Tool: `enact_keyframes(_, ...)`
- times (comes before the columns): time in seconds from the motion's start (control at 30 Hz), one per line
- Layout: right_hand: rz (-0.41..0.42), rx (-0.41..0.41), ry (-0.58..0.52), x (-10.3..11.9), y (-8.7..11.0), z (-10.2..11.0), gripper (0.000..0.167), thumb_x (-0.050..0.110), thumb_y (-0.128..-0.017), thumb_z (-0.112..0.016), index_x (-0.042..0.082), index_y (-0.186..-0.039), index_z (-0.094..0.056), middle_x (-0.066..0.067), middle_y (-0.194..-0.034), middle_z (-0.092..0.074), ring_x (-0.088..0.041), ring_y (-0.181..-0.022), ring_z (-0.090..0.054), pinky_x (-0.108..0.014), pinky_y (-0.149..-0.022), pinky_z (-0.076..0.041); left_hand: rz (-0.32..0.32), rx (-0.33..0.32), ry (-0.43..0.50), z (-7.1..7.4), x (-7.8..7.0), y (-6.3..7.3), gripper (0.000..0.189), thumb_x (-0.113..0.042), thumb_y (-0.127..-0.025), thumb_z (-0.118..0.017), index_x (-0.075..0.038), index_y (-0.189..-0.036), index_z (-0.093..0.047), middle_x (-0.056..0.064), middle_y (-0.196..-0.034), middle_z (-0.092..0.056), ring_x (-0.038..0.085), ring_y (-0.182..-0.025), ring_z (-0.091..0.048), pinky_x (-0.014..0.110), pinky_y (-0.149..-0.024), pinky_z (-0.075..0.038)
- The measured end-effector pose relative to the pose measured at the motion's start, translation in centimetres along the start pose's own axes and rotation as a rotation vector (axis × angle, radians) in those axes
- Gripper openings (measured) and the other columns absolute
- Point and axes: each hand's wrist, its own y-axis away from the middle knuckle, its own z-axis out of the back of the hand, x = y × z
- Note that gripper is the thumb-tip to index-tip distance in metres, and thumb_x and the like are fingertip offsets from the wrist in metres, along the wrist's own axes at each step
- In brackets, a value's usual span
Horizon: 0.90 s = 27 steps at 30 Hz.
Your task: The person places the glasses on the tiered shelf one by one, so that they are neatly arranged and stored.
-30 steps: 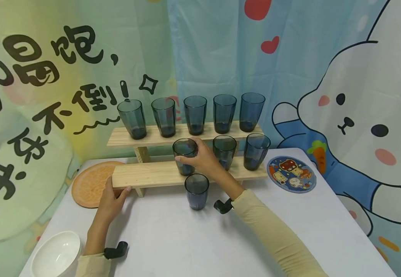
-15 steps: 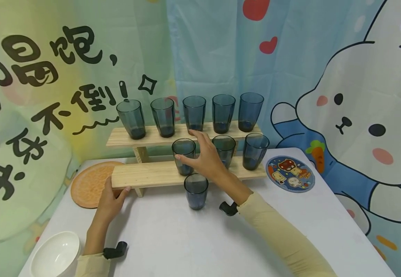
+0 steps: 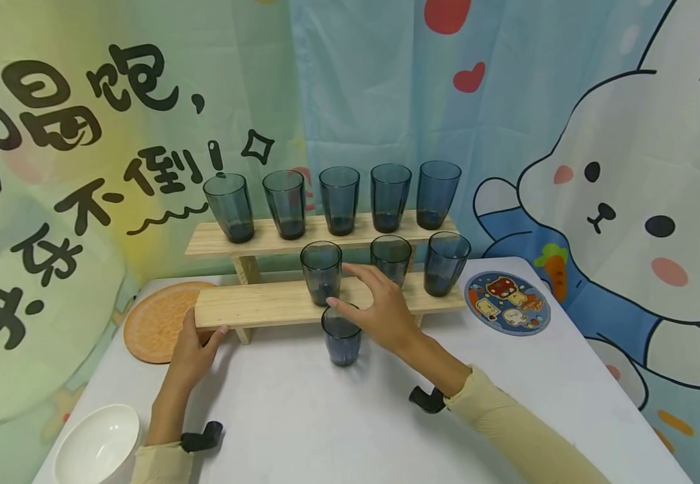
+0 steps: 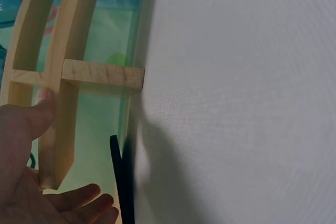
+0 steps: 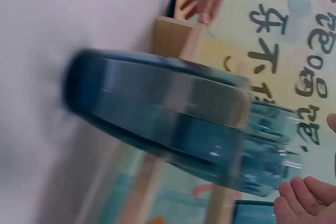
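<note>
A two-tier wooden stand (image 3: pixel 253 306) holds blue-grey tinted glasses on both levels. My left hand (image 3: pixel 193 353) grips the left end of the lower plank; in the left wrist view its thumb (image 4: pixel 44 108) lies against the wood. My right hand (image 3: pixel 386 316), fingers spread and holding nothing, hovers over a glass (image 3: pixel 342 348) standing upright on the table in front of the stand. The hand partly hides that glass's rim. Just left of the fingertips stands another glass (image 3: pixel 321 272), leftmost on the lower plank. In the right wrist view, the table glass (image 5: pixel 121 90) looms large and blurred.
Two more glasses, the middle one (image 3: pixel 391 252) and the right one (image 3: pixel 445 269), share the lower plank. Several stand along the upper plank (image 3: pixel 211 238). An orange round mat (image 3: pixel 156 329), a white bowl (image 3: pixel 99 444) and a blue cartoon mat (image 3: pixel 509 306) lie around the stand.
My right hand has let go of the leftmost lower-plank glass and moved down and toward me, over the glass on the table. The left hand has stayed on the plank's end.
</note>
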Motion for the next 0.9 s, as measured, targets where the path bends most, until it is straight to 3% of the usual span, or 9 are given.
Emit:
enact_keyframes(0.27,-0.152,0.09,-0.015,-2.3,2.7,-1.6,0.08,0.046,-0.089,-0.085,0.018,-0.155,-0.051,-0.004,-0.15,-0.058,-0.032,-0.142,-0.054,-0.058,-0.113,-0.046,0.01,0.003,0.003,-0.1,0.0,-0.1,0.079,-0.023,-0.109,-0.061,0.009,-0.162,-0.011,0.04,-0.158,-0.034,0.052,-0.15,-0.035,0.063,-0.122,-0.028)
enact_keyframes(0.5,-0.147,0.119,-0.009,-3.2,3.2,-2.7,0.087,0.047,-0.086,-0.087,0.009,-0.156,-0.05,-0.004,-0.149,-0.058,-0.03,-0.14,-0.054,-0.057,-0.113,-0.046,0.026,-0.002,-0.011,0.0,-0.1,0.0,0.081,-0.023,-0.109,-0.061,0.009,-0.163,-0.009,0.04,-0.16,-0.031,0.053,-0.152,-0.03,0.064,-0.124,-0.024)
enact_keyframes(0.9,-0.2,0.115,-0.043,-4.3,3.3,-3.5,0.087,0.043,-0.083,-0.091,0.009,-0.153,-0.052,-0.006,-0.138,-0.062,-0.03,-0.124,-0.062,-0.052,-0.099,-0.053,0.029,0.003,-0.026,0.0,-0.1,0.0,0.082,-0.023,-0.109,-0.06,0.009,-0.163,-0.007,0.04,-0.16,-0.03,0.052,-0.153,-0.028,0.063,-0.125,-0.022)
